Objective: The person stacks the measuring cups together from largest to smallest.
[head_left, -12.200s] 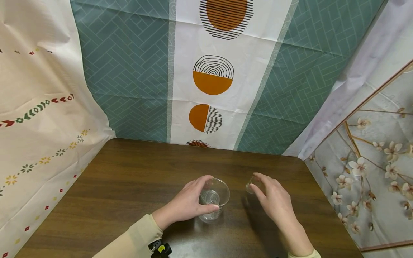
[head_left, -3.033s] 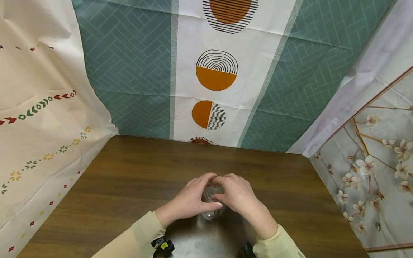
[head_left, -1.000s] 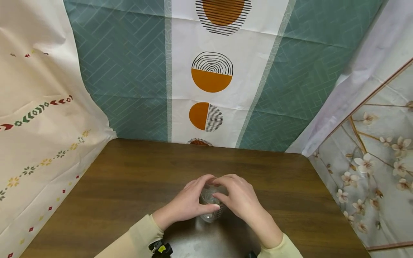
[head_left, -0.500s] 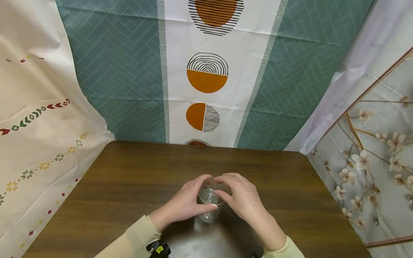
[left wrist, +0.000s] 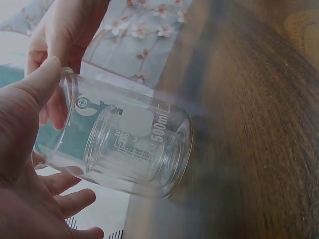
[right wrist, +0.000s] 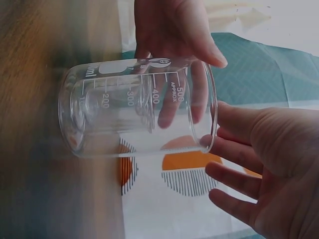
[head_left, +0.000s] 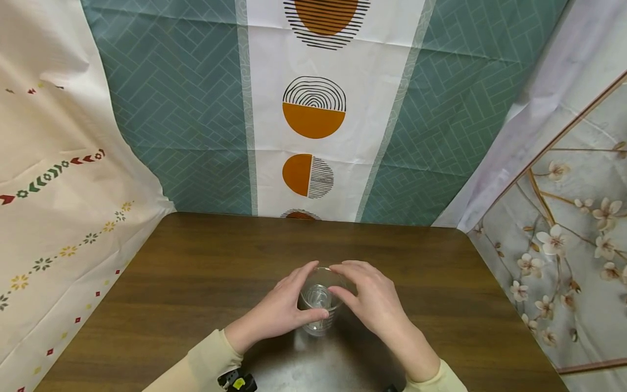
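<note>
A clear glass beaker (head_left: 319, 328), marked 500 ml in the left wrist view, stands upright on the wooden table. My left hand (head_left: 281, 307) grips it near the rim, thumb on the near side and fingers round the far left side. Inside, smaller graduated glass beakers (left wrist: 127, 149) sit nested low down; their outlines overlap through the glass. Over the right part of the rim is my right hand (head_left: 374, 296), thumb and index finger apart and nothing between them. In the right wrist view its fingertips (right wrist: 212, 142) are right at the rim, the other fingers loosely bent.
The brown wooden table (head_left: 220, 256) reaches back to a green and white patterned curtain (head_left: 313, 179). A cream cloth (head_left: 73, 218) hangs at the left, a flower-printed panel (head_left: 553, 272) at the right. A black device (head_left: 237, 381) is strapped to the left wrist.
Some 12 seconds ago my right hand held a small glass beaker off to the right; it then came over the large beaker. Since one second ago it has let go and drawn slightly right.
</note>
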Demonstrator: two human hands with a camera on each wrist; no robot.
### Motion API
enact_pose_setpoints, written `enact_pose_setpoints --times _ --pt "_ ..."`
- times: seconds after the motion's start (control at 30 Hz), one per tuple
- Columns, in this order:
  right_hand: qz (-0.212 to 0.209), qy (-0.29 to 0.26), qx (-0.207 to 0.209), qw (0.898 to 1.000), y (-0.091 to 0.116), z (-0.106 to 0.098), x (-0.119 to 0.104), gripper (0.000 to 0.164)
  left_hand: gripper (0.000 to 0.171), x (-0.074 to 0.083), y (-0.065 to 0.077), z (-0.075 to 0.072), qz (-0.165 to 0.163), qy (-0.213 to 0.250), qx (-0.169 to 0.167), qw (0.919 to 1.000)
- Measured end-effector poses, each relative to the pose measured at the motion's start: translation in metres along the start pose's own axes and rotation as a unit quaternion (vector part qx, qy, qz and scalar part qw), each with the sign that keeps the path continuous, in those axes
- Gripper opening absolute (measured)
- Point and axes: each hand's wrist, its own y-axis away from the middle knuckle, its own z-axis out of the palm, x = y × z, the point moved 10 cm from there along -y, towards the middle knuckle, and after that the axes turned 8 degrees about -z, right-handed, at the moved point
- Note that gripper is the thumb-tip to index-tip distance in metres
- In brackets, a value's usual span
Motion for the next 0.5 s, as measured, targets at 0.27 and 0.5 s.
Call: enact_pose_setpoints --times 0.27,0.5 --pt "-0.012 0.002 0.012 1.000 0.004 -0.002 0.001 0.045 0.105 -0.001 0.008 -0.007 -0.004 0.011 0.010 0.9999" --pt "-0.028 0.003 0.012 1.000 0.008 -0.005 -0.001 0.048 0.101 -0.002 0.013 -0.012 0.000 -0.002 0.022 0.9998"
